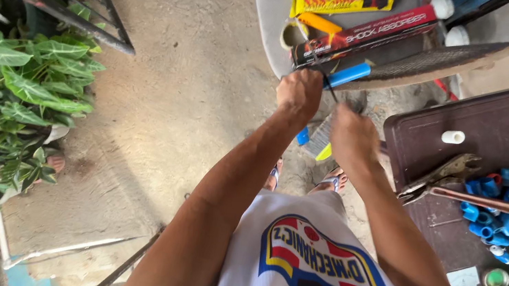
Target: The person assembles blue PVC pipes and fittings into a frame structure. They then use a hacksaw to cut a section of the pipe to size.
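Two long packages [361,15], yellow above red

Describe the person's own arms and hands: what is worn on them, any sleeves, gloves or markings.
Both arms are bare along all that shows, with no sleeve on either. The left hand and the right hand wear no gloves, and no watch, ring or band shows. The torso is covered by a white shirt with a blue, red and yellow printed emblem.

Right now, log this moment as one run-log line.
left hand: shut on blue-handled tool | right hand: closed beside it, contents hidden | nearby: blue pipe fittings on brown table
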